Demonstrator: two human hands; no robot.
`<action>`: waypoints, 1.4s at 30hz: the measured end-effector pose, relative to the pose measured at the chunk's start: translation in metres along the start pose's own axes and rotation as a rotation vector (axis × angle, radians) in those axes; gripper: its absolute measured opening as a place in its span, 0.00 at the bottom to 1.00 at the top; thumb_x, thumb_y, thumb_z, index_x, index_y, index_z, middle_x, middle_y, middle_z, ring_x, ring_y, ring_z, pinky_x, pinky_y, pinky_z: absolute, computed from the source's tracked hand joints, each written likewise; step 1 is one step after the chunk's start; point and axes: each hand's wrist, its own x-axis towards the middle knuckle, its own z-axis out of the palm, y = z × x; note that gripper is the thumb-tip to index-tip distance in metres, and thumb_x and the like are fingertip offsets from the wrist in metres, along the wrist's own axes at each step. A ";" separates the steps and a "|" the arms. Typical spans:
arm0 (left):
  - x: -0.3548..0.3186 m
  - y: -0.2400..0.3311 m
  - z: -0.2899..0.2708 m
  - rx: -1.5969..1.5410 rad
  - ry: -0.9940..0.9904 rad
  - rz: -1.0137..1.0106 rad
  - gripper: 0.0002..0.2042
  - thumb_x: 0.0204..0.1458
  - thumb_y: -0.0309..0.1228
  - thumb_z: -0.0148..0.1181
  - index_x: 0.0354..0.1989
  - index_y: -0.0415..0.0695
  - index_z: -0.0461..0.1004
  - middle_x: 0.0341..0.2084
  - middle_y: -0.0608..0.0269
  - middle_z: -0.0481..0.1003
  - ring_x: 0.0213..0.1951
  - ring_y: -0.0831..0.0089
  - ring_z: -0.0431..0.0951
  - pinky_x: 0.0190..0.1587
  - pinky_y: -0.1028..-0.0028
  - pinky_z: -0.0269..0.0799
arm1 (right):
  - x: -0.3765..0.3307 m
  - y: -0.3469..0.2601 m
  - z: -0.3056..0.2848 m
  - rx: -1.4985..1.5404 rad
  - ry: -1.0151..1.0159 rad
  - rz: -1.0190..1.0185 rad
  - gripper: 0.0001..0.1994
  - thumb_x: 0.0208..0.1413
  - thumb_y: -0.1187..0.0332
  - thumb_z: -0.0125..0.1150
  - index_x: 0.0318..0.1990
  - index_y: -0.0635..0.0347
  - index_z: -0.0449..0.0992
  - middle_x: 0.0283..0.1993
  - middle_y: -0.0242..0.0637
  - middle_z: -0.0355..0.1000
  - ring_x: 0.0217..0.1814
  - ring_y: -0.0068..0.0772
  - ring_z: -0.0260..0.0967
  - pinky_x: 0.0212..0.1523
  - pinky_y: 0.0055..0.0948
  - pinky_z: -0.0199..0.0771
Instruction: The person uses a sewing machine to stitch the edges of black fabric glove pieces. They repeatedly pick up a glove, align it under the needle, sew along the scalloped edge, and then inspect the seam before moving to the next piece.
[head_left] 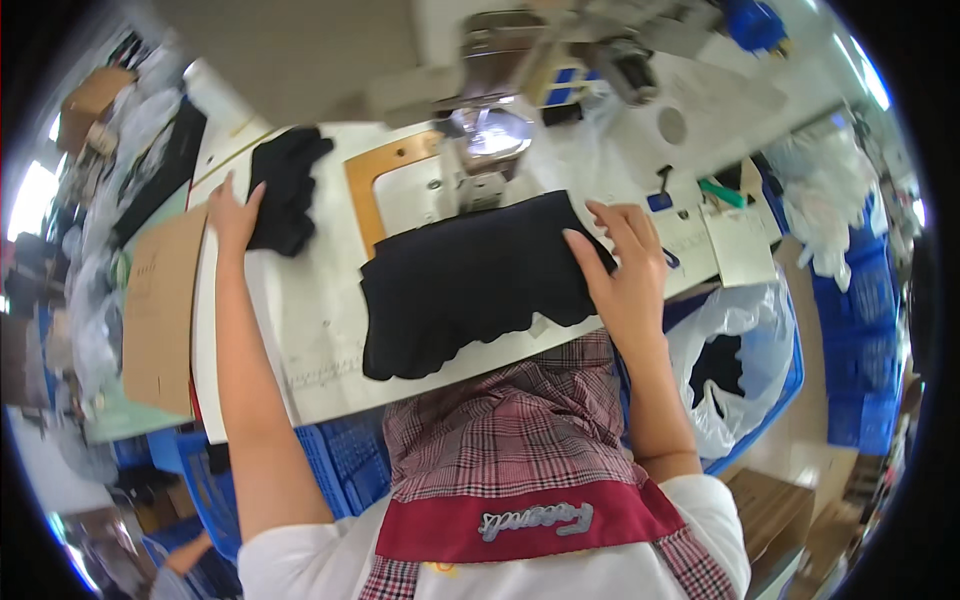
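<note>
A wide piece of black cloth (480,275) with a wavy near edge lies on the white sewing table (330,330), just in front of the sewing machine (490,135). At its right end is my right hand (632,265), thumb and fingers apart; the thumb overlaps the cloth's edge. Far out to the left, my left hand (235,213) has its fingers spread beside a smaller crumpled black cloth (285,195). The thumb reaches that cloth's left edge; whether it presses on it I cannot tell.
A tan L-shaped plate (362,195) lies left of the machine's needle area. Scissors handles (672,258) show by my right wrist. A blue basket (790,375) lined with a plastic bag stands at the right. Cardboard (160,310) leans along the table's left edge.
</note>
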 end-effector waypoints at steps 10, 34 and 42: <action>-0.123 0.261 -0.208 -0.540 -0.264 0.405 0.19 0.47 0.30 0.67 0.49 0.41 0.76 0.51 0.58 0.73 0.55 0.56 0.69 0.61 0.62 0.61 | -0.005 -0.006 0.015 -0.164 0.017 -0.157 0.22 0.43 0.61 0.74 0.42 0.65 0.76 0.44 0.40 0.69 0.46 0.43 0.65 0.43 0.39 0.67; -0.063 0.290 -0.166 -1.281 -0.748 -0.138 0.10 0.59 0.33 0.60 0.33 0.38 0.75 0.21 0.78 0.68 0.24 0.90 0.63 0.27 0.83 0.57 | 0.066 -0.020 -0.013 0.267 -0.358 -0.508 0.32 0.40 0.65 0.74 0.57 0.60 0.73 0.61 0.44 0.65 0.63 0.50 0.62 0.62 0.42 0.63; -0.048 0.294 -0.169 -1.289 -0.684 -0.091 0.09 0.57 0.31 0.59 0.35 0.36 0.77 0.25 0.71 0.74 0.28 0.86 0.70 0.34 0.82 0.65 | 0.063 -0.027 0.005 -0.060 -0.199 -0.666 0.32 0.37 0.72 0.66 0.57 0.61 0.72 0.60 0.43 0.66 0.61 0.47 0.65 0.58 0.42 0.70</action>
